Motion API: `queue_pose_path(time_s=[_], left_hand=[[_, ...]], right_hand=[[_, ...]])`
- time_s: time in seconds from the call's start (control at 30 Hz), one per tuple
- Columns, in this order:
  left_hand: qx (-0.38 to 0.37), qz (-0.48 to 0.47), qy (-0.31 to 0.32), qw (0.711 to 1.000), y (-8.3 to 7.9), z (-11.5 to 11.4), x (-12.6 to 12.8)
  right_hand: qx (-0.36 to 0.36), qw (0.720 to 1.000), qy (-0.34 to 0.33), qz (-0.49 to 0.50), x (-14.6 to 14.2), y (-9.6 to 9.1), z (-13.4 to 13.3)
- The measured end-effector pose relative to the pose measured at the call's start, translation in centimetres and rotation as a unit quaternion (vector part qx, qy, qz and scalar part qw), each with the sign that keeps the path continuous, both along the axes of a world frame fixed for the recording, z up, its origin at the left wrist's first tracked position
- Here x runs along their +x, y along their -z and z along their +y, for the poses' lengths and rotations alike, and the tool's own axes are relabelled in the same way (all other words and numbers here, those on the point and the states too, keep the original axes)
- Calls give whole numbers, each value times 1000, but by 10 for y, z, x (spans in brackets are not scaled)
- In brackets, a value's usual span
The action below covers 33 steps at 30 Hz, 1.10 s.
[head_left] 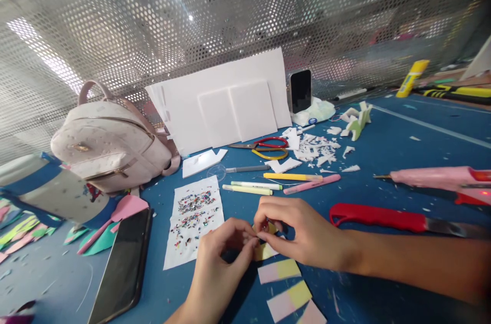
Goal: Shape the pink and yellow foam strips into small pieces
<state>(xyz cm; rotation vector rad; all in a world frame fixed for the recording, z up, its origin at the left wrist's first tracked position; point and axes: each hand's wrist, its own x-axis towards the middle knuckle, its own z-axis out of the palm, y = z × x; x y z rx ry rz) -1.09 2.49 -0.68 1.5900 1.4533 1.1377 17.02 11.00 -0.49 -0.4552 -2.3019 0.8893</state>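
Both my hands meet low in the middle of the blue table (383, 140). My left hand (220, 257) and my right hand (297, 229) each pinch a small yellow paper piece (265, 248) between the fingertips. Just below it lie two pink-and-yellow paper strips (279, 270) (289, 299). To the left is a white sheet sprinkled with tiny coloured bits (194, 219).
A black phone (123, 268) lies at the left, a pale backpack (111, 145) behind it. White foam boards (226, 104) lean on the mesh wall. Pens (293, 177), scissors (268, 145), foam scraps (318, 147), a red-handled knife (383, 217) and a pink glue gun (437, 178) lie around.
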Motion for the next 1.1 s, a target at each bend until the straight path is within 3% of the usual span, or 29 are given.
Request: queue_pose_path(time_s=[0.2,0.67,0.93,1.1], left_hand=[[-4,-5,-1,1000,-3,0,0],[-112,-133,-2,985,-3,0,-5],[-125,-184,-56,973,-5,1,-2],[-116,-169,-30,978,-4,3,-6]], right_hand=[[0,1000,-4,5,0,-3,0],[-40,999,-15,6,2,-3,1],[-76,996,-35,18,2,-6,1],[-93,994,-50,15,2,-7,1]])
